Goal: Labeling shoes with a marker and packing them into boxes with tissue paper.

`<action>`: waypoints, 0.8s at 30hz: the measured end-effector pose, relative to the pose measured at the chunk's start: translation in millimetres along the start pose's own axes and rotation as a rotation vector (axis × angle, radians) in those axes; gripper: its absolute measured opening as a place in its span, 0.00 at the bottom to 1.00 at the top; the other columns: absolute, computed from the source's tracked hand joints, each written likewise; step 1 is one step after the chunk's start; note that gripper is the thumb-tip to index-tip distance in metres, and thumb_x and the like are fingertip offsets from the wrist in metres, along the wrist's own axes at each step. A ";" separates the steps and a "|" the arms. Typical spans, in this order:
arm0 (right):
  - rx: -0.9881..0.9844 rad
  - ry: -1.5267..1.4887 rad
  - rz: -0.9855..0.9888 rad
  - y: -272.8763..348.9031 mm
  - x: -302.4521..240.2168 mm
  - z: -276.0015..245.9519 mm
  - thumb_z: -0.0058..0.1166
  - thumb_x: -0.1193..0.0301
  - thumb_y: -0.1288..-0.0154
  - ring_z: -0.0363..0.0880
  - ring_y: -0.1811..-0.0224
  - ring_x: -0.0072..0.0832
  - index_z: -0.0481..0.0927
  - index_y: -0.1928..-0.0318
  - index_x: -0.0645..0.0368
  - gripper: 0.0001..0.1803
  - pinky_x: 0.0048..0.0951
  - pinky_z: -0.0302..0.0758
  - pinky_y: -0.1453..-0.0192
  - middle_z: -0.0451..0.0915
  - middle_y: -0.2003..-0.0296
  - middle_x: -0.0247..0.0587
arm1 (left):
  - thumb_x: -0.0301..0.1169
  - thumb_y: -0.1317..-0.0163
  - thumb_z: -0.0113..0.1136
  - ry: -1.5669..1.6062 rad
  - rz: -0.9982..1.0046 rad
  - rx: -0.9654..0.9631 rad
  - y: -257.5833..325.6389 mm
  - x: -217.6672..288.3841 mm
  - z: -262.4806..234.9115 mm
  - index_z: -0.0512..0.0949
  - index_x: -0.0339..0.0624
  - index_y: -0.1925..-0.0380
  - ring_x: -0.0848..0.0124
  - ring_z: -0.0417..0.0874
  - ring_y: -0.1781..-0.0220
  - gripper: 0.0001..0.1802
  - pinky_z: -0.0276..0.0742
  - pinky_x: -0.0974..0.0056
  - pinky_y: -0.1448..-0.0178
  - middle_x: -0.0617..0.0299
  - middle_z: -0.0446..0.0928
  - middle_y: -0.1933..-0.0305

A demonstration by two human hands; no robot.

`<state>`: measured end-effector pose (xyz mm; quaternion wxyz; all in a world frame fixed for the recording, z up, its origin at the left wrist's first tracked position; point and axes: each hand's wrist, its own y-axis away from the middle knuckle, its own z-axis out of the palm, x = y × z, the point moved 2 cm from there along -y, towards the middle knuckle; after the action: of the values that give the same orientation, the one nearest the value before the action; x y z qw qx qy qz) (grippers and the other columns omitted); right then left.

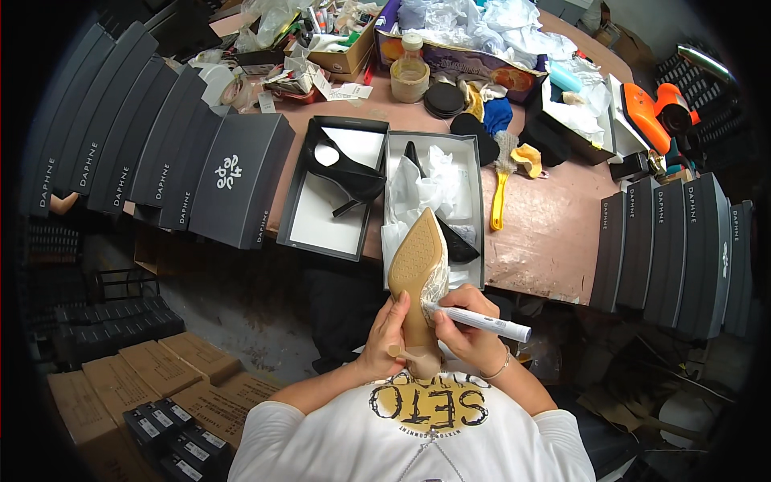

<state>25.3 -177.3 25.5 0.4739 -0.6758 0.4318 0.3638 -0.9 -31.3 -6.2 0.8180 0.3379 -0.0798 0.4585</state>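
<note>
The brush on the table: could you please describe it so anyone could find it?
On the pinkish table, find the open box nearest the right hand. The brush lies just right of it. Its long, bright yellow handle sets it apart from the dark items beside its bristles.

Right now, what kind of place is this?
Probably a shoe workshop: the left hand holds a high-heeled shoe, dark shoe boxes line both sides of the table, and brown cartons stand below.

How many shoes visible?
3 visible: tan-soled shoe in the left hand; black shoe in the left open box; another black shoe partly under paper in the right box. More may be hidden.
</note>
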 end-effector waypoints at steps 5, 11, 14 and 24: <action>-0.018 0.027 -0.006 -2.1 -3.5 -0.1 0.62 0.76 0.43 0.70 0.78 0.25 0.75 0.65 0.62 0.08 0.24 0.67 0.73 0.74 0.75 0.39 | 0.46 0.25 0.39 -0.012 0.002 -0.014 0.0 0.0 -0.2 0.63 0.42 0.40 0.74 0.75 0.45 0.23 0.72 0.66 0.42 0.60 0.72 0.46; 0.000 0.014 0.010 -2.1 -2.6 1.5 0.62 0.76 0.43 0.71 0.77 0.25 0.75 0.65 0.62 0.08 0.24 0.67 0.73 0.74 0.74 0.39 | 0.46 0.24 0.38 -0.044 0.011 -0.017 0.3 1.2 1.3 0.64 0.41 0.41 0.75 0.76 0.47 0.23 0.72 0.67 0.43 0.61 0.72 0.48; -0.008 0.027 0.004 -3.4 -2.3 2.6 0.62 0.76 0.43 0.71 0.77 0.25 0.75 0.65 0.63 0.08 0.24 0.67 0.73 0.74 0.74 0.39 | 0.46 0.24 0.37 -0.089 0.023 -0.017 -0.3 1.2 -0.4 0.65 0.40 0.42 0.75 0.75 0.47 0.23 0.72 0.68 0.43 0.61 0.72 0.49; -0.036 0.015 0.026 -3.9 -2.1 2.1 0.62 0.77 0.43 0.71 0.78 0.24 0.76 0.67 0.62 0.07 0.24 0.68 0.72 0.74 0.76 0.38 | 0.47 0.25 0.37 -0.212 0.035 -0.062 -3.0 -4.1 -14.5 0.61 0.42 0.37 0.71 0.72 0.38 0.25 0.67 0.62 0.34 0.58 0.69 0.40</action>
<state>27.9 -174.1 28.0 0.4536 -0.6811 0.4377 0.3724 -3.4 -26.2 -20.5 0.8069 0.3579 -0.1860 0.4316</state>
